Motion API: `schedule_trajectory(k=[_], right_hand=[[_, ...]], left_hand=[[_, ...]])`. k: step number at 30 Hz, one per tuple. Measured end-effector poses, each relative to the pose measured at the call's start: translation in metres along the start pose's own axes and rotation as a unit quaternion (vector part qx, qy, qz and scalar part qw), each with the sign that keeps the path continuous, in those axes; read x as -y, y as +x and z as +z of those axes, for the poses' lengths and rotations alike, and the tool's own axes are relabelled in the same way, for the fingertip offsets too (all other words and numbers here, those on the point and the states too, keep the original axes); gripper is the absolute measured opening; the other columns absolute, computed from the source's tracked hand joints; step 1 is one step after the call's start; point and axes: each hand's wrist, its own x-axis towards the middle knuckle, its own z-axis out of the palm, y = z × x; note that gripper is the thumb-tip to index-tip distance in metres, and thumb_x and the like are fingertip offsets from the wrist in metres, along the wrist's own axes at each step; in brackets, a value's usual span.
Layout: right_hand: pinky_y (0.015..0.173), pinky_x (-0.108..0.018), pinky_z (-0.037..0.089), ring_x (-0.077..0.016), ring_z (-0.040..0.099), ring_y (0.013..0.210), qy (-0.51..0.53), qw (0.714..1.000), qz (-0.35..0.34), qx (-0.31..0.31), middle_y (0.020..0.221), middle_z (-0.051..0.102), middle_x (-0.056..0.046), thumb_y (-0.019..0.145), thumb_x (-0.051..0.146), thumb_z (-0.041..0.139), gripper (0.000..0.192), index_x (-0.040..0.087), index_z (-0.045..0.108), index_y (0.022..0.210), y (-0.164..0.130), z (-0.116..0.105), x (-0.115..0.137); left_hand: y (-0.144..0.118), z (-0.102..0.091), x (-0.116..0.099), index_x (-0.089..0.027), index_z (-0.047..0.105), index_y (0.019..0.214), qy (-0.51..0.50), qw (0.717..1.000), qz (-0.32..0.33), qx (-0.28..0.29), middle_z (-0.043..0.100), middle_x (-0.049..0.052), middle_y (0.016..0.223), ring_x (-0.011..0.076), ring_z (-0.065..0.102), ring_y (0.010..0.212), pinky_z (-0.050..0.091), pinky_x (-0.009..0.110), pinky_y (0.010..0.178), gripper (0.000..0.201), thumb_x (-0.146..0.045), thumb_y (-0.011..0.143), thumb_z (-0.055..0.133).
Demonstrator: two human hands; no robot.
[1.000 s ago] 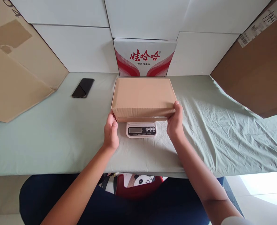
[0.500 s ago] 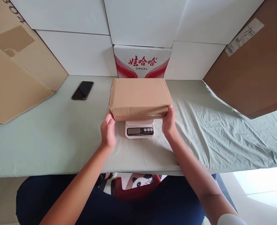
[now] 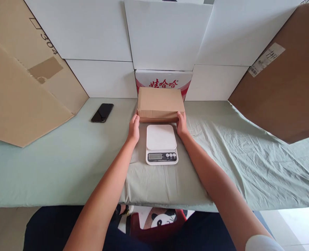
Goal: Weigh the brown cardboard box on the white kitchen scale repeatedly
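Note:
A closed brown cardboard box sits at the back of the table, just behind a white digital scale whose platform is bare. My left hand grips the box's near left corner and my right hand grips its near right corner. The box stands against a white carton with red lettering. The scale's display and buttons face me.
A black phone lies to the left on the pale green cloth. Large brown cardboard sheets lean at the left and right. White boxes form the back wall. The cloth is wrinkled on the right.
The box has gone from on top of the scale to the table behind it, carried away from me by both hands. The scale's platform is now uncovered.

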Motion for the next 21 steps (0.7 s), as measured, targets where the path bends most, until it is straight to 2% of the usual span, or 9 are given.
schedule_trajectory(k=[3, 8, 11, 16, 21], right_hand=[[0.127, -0.046, 0.035, -0.0229, 0.054, 0.139, 0.01, 0.999, 0.014, 0.027, 0.135, 0.066, -0.001, 0.086, 0.055, 0.058, 0.04, 0.031, 0.062, 0.117, -0.001, -0.004, -0.011], [0.126, -0.047, 0.036, -0.0236, 0.057, 0.133, 0.019, 0.999, 0.018, 0.021, 0.131, 0.068, -0.001, 0.085, 0.05, 0.058, 0.035, 0.028, 0.063, 0.112, 0.005, -0.006, -0.018], [0.124, -0.047, 0.037, -0.0236, 0.057, 0.13, 0.013, 0.999, 0.023, 0.027, 0.13, 0.068, -0.001, 0.085, 0.048, 0.057, 0.033, 0.028, 0.063, 0.111, 0.006, -0.007, -0.019], [0.123, -0.048, 0.036, -0.0248, 0.056, 0.13, -0.005, 1.0, 0.013, 0.015, 0.129, 0.067, -0.001, 0.081, 0.043, 0.057, 0.032, 0.027, 0.063, 0.108, 0.006, -0.008, -0.017], [0.122, -0.047, 0.038, -0.0249, 0.056, 0.128, -0.023, 1.0, 0.013, 0.013, 0.125, 0.069, -0.001, 0.081, 0.043, 0.056, 0.032, 0.028, 0.063, 0.109, 0.004, -0.007, -0.014]], left_hand=[[-0.001, -0.006, 0.009, -0.028, 0.068, 0.125, -0.014, 1.0, -0.023, 0.001, 0.064, 0.009, 0.147, 0.0261, 0.048, 0.15, 0.038, 0.043, 0.124, 0.057, -0.07, 0.088, 0.056], [-0.002, -0.008, 0.011, -0.027, 0.067, 0.127, -0.024, 0.999, -0.041, 0.007, 0.06, 0.009, 0.152, 0.0264, 0.04, 0.155, 0.035, 0.043, 0.126, 0.058, -0.069, 0.089, 0.057], [-0.001, -0.007, 0.011, -0.026, 0.066, 0.13, -0.021, 0.999, -0.042, 0.012, 0.059, 0.01, 0.154, 0.0275, 0.038, 0.155, 0.035, 0.045, 0.126, 0.061, -0.07, 0.089, 0.056], [-0.001, -0.007, 0.011, -0.027, 0.067, 0.128, -0.011, 0.999, -0.031, 0.017, 0.063, 0.01, 0.149, 0.0281, 0.046, 0.151, 0.038, 0.046, 0.124, 0.058, -0.069, 0.091, 0.053], [-0.001, -0.007, 0.011, -0.026, 0.066, 0.133, -0.01, 0.999, -0.042, 0.018, 0.061, 0.009, 0.152, 0.0281, 0.04, 0.155, 0.032, 0.047, 0.128, 0.06, -0.068, 0.091, 0.053]])
